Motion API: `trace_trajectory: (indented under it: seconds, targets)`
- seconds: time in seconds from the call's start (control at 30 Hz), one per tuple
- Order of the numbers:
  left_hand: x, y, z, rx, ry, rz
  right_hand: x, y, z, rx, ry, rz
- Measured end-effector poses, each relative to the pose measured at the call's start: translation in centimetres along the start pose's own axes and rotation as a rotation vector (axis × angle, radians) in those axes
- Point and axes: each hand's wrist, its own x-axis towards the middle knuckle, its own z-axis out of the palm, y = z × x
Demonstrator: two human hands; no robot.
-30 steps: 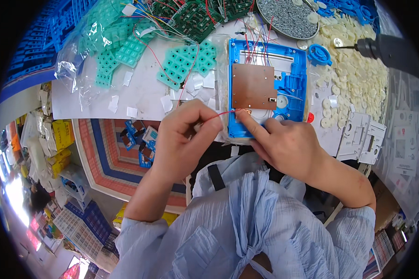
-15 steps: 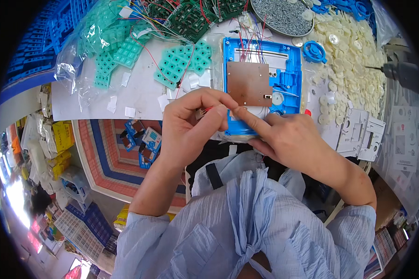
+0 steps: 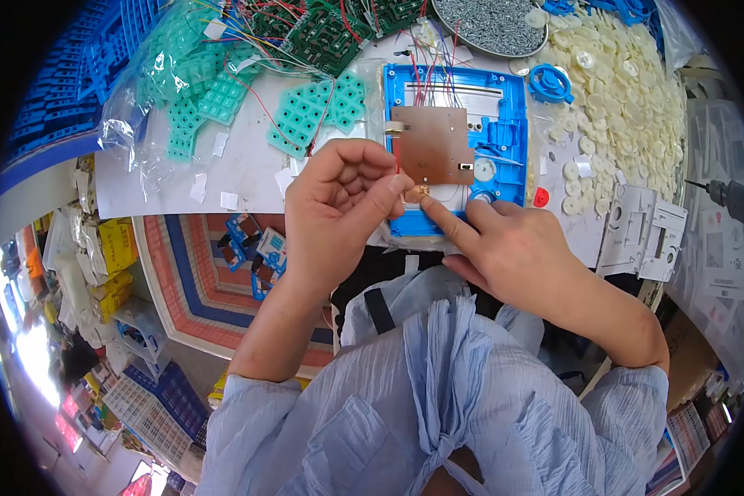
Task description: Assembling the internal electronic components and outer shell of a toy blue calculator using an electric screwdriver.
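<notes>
A blue plastic housing lies face-down in front of me, its inner side up. A brown circuit board with a small slide switch rests in it. My left hand is closed at the housing's near left corner, thumb and forefinger pinching a thin red wire. What else the curled fingers cover is hidden. My right hand points its forefinger onto a small copper-coloured piece at the board's near edge. Its other fingers are bent and apart, holding nothing.
Left of the housing lie green rubber keypads. Wired green circuit boards and a round tray of screws are at the back. Cream plastic discs heap on the right, beside white panels and an electric screwdriver.
My left hand has turned and its fingers have opened a little, baring the red wire and a metal piece at the board's left edge. The right forefinger stays near the board's lower edge.
</notes>
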Motion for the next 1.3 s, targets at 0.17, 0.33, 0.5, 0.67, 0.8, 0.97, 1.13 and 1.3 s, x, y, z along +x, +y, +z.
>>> trace_trajectory:
  seconds: [0.17,0.33,0.5,0.67,0.8,0.97,1.13,1.3]
  targets:
    - [0.0,0.7,1.3,0.297,-0.013,0.066,0.4,0.6,-0.8,0.076,0.038,0.007]
    - [0.1,1.2,2.1,0.518,-0.129,0.165,-1.4,2.7,-1.5,0.339,0.315,0.102]
    - [0.6,1.3,3.0,0.674,-0.271,0.357,-4.1,2.8,-0.7,0.451,0.503,0.229]
    - [2.1,1.0,2.8,0.869,-0.485,0.445,-4.4,2.1,0.9,0.449,0.6,0.285]
    - [2.6,1.2,1.8,0.975,-0.678,0.456,-6.0,-0.6,1.3,0.619,0.123,0.513]
    - [2.7,0.7,2.4,0.909,-0.673,0.485,-5.8,-2.7,5.6,0.551,0.429,0.427]
    - [2.4,0.1,3.3,0.904,-0.61,0.486,-6.3,1.0,0.9,1.515,0.361,0.77]
    - [1.8,-0.2,4.8,1.048,-0.465,0.46,-5.9,5.2,1.5,1.175,0.643,0.306]
